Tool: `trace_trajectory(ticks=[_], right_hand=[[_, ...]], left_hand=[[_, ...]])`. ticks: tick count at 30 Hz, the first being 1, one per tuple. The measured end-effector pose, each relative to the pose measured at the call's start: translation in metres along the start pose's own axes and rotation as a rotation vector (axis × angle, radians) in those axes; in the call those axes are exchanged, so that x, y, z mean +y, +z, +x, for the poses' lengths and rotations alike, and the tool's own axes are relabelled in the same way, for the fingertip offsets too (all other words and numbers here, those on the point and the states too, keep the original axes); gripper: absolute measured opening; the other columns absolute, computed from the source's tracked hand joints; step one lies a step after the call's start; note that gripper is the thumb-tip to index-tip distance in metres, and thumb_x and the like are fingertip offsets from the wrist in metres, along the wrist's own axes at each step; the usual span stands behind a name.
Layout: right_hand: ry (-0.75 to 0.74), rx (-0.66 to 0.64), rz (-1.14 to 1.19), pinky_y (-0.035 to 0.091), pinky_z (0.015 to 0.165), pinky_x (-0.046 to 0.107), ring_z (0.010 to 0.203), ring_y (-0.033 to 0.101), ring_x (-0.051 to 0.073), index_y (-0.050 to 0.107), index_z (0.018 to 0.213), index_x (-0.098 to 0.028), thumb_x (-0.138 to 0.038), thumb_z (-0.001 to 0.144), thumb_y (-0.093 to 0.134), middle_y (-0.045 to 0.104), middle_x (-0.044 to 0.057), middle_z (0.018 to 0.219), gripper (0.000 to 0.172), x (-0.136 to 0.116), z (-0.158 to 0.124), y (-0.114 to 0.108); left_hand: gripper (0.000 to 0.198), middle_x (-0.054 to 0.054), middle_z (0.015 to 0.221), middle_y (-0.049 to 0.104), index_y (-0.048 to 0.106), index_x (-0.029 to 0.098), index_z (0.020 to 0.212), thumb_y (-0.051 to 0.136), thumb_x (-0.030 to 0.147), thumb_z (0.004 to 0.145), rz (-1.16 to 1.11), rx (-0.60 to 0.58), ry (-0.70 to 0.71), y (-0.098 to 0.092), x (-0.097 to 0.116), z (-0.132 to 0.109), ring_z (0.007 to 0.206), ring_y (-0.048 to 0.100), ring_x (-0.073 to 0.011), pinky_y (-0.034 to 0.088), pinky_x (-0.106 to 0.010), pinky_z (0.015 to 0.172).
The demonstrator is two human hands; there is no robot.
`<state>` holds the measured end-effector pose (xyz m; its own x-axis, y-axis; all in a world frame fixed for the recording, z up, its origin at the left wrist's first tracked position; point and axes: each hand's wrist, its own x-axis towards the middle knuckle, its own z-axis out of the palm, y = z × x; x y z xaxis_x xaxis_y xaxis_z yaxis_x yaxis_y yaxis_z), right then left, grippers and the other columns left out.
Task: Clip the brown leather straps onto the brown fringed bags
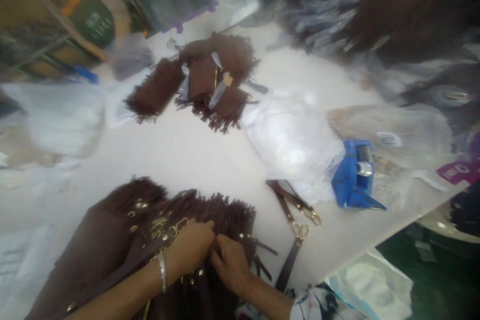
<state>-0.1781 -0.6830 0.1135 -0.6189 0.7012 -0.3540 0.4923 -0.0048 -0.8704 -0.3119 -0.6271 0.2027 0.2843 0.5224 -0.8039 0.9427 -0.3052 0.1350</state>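
In the near part of the view lies a dark brown fringed leather bag (101,230) with gold-coloured rings and clasps. My left hand (193,242), a silvery band at its wrist, is closed over the bag near its gold hardware. Close against it is my right hand (230,260), its fingers pinched together. Whatever the fingertips hold is hidden between the two hands. To the right, a brown leather strap (287,205) with gold snap hooks lies on the table.
Several small brown fringed pouches (202,75) lie on the white table (180,155) farther back. A white plastic bag (292,130) and a blue tape dispenser (354,175) stand at right. Dark brown goods (405,15) are piled far right. Another person (93,15) is at the upper left.
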Motion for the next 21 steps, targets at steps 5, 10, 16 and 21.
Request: trace_trajectory(ticks=[5, 10, 16, 21], right_hand=[[-0.002, -0.003, -0.031, 0.038, 0.067, 0.025, 0.075, 0.057, 0.015, 0.053, 0.085, -0.021, -0.020, 0.087, 0.047, 0.061, 0.000, 0.082, 0.007, 0.019, 0.000, -0.045], [0.240, 0.514, -0.569, 0.041, 0.082, 0.035, 0.099, 0.054, 0.025, 0.051, 0.103, -0.018, -0.031, 0.094, 0.038, 0.057, 0.012, 0.103, 0.021, 0.090, -0.035, -0.157], [0.560, 0.355, -0.478, 0.037, 0.058, 0.031, 0.066, 0.056, 0.020, 0.053, 0.086, -0.020, -0.030, 0.090, 0.042, 0.058, 0.006, 0.080, 0.015, 0.145, -0.067, -0.196], [0.584, 0.300, 0.450, 0.036, 0.047, 0.026, 0.049, 0.049, 0.014, 0.052, 0.068, -0.019, -0.037, 0.081, 0.055, 0.054, 0.001, 0.057, 0.022, 0.109, -0.017, -0.156]], left_hand=[[0.019, -0.015, 0.083, 0.069, 0.067, 0.012, 0.082, 0.050, 0.004, 0.077, 0.017, -0.011, -0.041, -0.001, 0.003, 0.002, 0.081, 0.068, -0.0262, 0.052, -0.039, 0.079], [0.023, -0.016, 0.081, 0.070, 0.069, 0.013, 0.081, 0.048, 0.005, 0.080, 0.037, 0.023, -0.015, 0.002, 0.004, -0.002, 0.084, 0.068, -0.0271, 0.052, -0.042, 0.081], [0.026, -0.017, 0.077, 0.070, 0.070, 0.012, 0.077, 0.047, 0.002, 0.078, 0.035, 0.060, -0.029, 0.007, 0.005, -0.001, 0.079, 0.069, -0.0289, 0.053, -0.044, 0.076], [0.022, -0.016, 0.077, 0.070, 0.071, 0.011, 0.078, 0.050, 0.003, 0.078, 0.013, 0.091, -0.036, 0.009, 0.005, -0.001, 0.078, 0.068, -0.0283, 0.052, -0.045, 0.078]])
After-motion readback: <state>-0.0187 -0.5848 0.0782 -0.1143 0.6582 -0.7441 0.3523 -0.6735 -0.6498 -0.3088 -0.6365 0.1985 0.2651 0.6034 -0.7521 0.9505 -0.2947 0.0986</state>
